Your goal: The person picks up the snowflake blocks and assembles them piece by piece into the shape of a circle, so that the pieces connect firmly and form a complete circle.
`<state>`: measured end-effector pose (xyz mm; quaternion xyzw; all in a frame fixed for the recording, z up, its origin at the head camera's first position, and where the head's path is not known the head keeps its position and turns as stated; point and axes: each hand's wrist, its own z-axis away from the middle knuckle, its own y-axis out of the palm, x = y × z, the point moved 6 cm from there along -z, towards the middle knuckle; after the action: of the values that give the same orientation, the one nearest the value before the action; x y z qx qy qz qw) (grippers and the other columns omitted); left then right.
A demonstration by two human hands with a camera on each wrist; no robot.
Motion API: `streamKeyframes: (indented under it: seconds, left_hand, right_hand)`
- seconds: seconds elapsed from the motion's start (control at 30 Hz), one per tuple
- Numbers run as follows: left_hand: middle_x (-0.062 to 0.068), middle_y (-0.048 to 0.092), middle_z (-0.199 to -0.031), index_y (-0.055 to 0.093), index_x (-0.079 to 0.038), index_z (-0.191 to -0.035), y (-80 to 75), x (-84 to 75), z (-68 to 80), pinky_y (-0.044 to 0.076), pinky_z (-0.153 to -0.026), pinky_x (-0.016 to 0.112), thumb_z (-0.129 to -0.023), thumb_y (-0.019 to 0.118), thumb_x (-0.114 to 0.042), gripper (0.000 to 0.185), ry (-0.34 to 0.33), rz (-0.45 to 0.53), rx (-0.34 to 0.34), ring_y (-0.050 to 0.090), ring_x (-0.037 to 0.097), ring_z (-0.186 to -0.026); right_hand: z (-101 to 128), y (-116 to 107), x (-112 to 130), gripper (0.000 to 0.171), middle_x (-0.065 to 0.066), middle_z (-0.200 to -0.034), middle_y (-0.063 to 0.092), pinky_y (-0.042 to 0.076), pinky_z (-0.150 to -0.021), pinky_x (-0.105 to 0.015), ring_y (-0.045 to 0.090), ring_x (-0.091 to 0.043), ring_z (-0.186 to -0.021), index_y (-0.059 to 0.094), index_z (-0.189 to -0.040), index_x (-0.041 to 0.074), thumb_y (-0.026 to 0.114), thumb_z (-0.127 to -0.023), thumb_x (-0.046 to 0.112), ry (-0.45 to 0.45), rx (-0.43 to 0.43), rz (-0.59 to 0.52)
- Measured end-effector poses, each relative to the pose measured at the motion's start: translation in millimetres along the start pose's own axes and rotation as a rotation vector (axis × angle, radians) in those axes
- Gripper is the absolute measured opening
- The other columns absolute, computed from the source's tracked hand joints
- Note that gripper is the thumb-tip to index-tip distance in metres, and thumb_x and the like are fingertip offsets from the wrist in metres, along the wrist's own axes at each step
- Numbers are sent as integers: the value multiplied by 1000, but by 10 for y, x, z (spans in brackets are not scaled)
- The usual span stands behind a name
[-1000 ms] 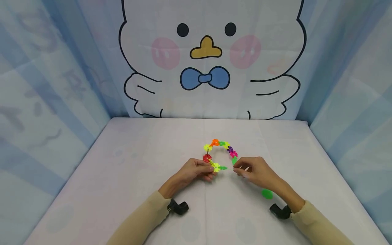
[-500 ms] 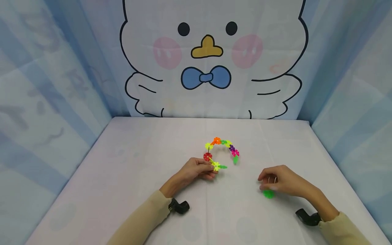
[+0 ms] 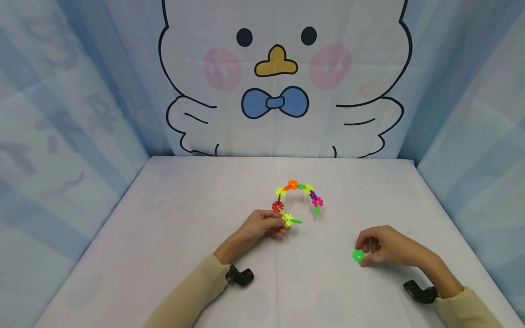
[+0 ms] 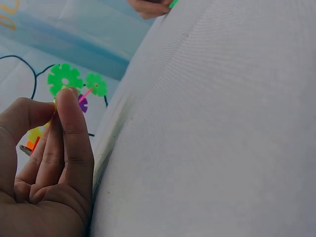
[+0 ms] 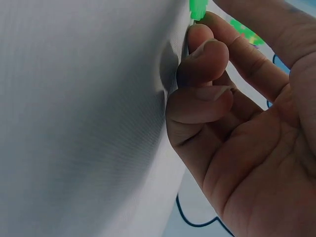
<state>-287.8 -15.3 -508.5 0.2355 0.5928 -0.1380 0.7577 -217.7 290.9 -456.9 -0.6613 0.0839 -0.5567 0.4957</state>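
An arch-shaped chain of coloured snowflake discs (image 3: 298, 198) stands on the white table (image 3: 172, 228), orange at the top, pink and green at its free right end. My left hand (image 3: 262, 226) pinches the chain's near left end by the yellow disc (image 3: 288, 220); the left wrist view shows its fingers (image 4: 69, 128) curled behind the chain's green discs (image 4: 64, 79). To the right, my right hand (image 3: 379, 248) pinches a loose green disc (image 3: 358, 255) at the table surface. The right wrist view shows the same green disc (image 5: 197, 9) at the fingertips (image 5: 203, 47).
Pale blue curtains wall in the table on the left and right. A cartoon bird backdrop (image 3: 283, 77) hangs behind the far edge. Beige sleeves cover both forearms, with a black wrist camera mount (image 3: 239, 276) under each.
My right hand left the chain's free right end, moved right and toward me, and took hold of the loose green disc. The left hand kept its hold; the chain tilted slightly.
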Motion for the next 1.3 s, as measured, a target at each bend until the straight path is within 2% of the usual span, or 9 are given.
streamKeyframes:
  seconds: [0.4, 0.53, 0.7, 0.87, 1.07, 1.3]
  left_hand:
    - [6, 76, -85, 65, 3, -102, -11, -9, 1, 58, -66, 21, -89, 69, -8, 17, -10, 4, -7, 68, 8, -70]
    - [6, 76, -86, 65, 2, -101, -21, -6, -4, 57, -65, 21, -89, 69, -8, 16, -6, 6, -9, 67, 8, -69]
    - [6, 76, -86, 65, 1, -99, -26, -13, -2, 56, -64, 21, -89, 69, -7, 14, -3, 4, -7, 66, 9, -67]
    - [5, 76, -85, 64, 0, -99, -21, -11, -5, 56, -64, 21, -88, 70, -7, 14, -4, 4, 0, 64, 9, -65]
    - [6, 76, -86, 64, 0, -99, -15, -10, -2, 56, -64, 21, -88, 70, -7, 14, -6, -2, -1, 64, 10, -64]
    - [7, 76, -87, 64, 0, -98, -17, -6, -9, 56, -64, 22, -88, 70, -8, 14, -2, -11, 9, 63, 10, -64]
  right_hand:
    - [-21, 6, 20, 26, 5, -80, 64, 46, -55, -20, 52, -1, -63, 64, -89, 21, 83, -76, 34, 12, 0, 8]
    - [-35, -2, 3, 25, 4, -72, 64, 46, -50, -21, 56, -4, -55, 65, -92, 18, 80, -79, 33, 58, 13, -23]
    - [-67, 0, -2, 29, -4, -61, 64, 44, -42, -24, 58, -14, -44, 64, -98, 11, 79, -82, 30, 104, 18, -111]
    - [-129, 24, 24, 27, -6, -63, 66, 45, -41, -25, 58, -16, -46, 65, -100, 9, 77, -84, 27, 96, 3, -155]
    - [-254, 76, 53, 18, -4, -69, 69, 42, -40, -24, 54, -13, -45, 69, -101, 13, 71, -90, 27, 83, -11, -158]
    - [-433, 129, 137, 26, -3, -82, 74, 46, -47, -23, 53, -11, -48, 66, -112, 9, 69, -91, 25, 83, -59, -183]
